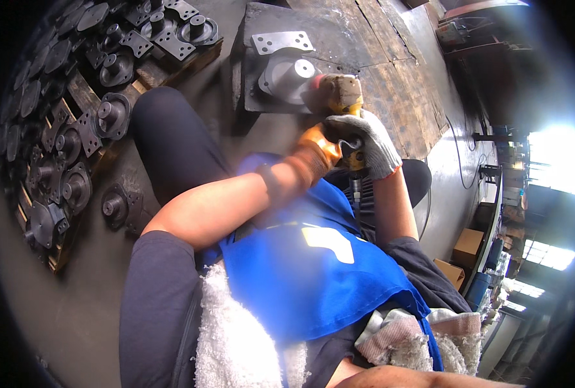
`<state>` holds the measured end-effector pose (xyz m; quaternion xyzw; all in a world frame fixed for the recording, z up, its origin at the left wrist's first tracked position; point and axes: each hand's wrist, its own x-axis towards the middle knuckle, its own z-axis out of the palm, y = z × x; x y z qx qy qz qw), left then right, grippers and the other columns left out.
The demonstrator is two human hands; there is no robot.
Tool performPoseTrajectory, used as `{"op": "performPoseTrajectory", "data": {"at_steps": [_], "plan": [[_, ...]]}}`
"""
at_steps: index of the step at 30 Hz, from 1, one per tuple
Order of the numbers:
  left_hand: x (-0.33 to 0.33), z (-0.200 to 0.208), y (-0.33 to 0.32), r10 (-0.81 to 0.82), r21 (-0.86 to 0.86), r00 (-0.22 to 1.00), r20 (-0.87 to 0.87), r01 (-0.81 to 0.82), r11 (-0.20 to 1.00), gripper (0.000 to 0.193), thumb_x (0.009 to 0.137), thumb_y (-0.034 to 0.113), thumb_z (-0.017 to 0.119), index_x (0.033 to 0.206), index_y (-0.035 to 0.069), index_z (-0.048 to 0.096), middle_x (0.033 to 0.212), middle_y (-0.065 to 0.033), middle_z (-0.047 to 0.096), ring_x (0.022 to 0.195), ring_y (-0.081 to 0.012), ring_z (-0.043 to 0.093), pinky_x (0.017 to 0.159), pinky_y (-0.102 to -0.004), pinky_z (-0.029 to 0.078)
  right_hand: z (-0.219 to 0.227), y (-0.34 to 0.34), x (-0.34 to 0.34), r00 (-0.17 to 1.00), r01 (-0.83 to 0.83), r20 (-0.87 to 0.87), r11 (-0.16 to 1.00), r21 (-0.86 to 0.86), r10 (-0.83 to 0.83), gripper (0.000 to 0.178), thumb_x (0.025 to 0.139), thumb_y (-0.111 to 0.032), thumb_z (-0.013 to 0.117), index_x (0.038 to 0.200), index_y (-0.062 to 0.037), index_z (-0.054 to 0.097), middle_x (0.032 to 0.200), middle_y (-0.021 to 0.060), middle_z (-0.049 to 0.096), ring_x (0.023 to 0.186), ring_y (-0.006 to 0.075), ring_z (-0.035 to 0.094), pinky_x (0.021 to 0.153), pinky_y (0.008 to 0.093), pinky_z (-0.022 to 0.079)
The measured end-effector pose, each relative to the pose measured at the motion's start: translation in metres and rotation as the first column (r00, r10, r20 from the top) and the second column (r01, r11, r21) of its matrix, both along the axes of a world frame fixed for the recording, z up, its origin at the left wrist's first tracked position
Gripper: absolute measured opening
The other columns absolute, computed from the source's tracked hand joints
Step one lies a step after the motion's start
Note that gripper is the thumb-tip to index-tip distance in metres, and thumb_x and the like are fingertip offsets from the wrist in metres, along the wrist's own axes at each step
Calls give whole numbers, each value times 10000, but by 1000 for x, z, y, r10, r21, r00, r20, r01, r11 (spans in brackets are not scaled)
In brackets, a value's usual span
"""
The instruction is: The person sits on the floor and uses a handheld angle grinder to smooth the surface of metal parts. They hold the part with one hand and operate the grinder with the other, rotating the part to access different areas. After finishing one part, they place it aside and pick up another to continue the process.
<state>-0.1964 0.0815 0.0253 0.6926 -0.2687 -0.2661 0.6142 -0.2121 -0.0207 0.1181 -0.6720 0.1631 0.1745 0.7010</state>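
Observation:
Both my hands are closed round a yellow handheld air grinder (347,97) with a worn, pale head. My left hand (319,143), in an orange-coated glove, wraps the handle from the left. My right hand (368,139), in a pale grey knit glove, grips it from the right; the fingers partly overlap. A metal fitting and hose run down from the handle. The grinder's head is at the right side of a steel flange (287,77) with a round boss, lying on a dark work surface. Blur hides whether they touch. A steel plate with holes (283,43) adjoins the flange's far side.
Many similar steel flanges (111,115) lie on a wooden pallet (84,94) at the left, with another flange (114,205) on the floor. Worn wooden boards (397,84) extend right of the dark surface (261,19). Cardboard boxes (468,247) and a hose lie farther right.

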Motion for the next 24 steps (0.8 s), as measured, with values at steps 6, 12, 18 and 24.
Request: {"op": "performPoseTrajectory", "data": {"at_steps": [6,12,18,24], "plan": [[4,-91,-38,-256,427,917,307,108,898,382,894,233,581,1255,112,544,1212,-19,611,1124,-149,579,924,-255,457,-46,-38,16,927,-342,30,875,-344,375,298,811,-98,624,1089,5,653,1021,65,673,915,135,640,833,276,516],[12,-24,-27,-375,580,709,598,-59,812,484,858,235,638,1310,101,528,1292,-35,592,1196,-179,556,988,-262,423,-44,-61,25,766,-324,306,751,-575,565,284,831,-120,611,1081,11,651,1016,76,680,916,133,644,844,284,516],[42,-1,-40,355,-512,864,356,-137,848,462,842,217,659,1247,29,540,1184,-115,620,1078,-242,591,963,-337,439,-22,-92,44,985,0,174,1000,-24,4,293,910,-202,563,1060,40,629,968,116,681,865,181,663,811,321,530],[124,-20,16,736,-324,156,659,-824,465,400,816,192,685,1121,-24,542,904,-161,618,873,-332,612,777,-388,503,-27,-127,38,963,140,183,949,281,-196,299,951,-162,531,1212,-33,599,1050,54,647,875,123,634,756,256,530]]}}
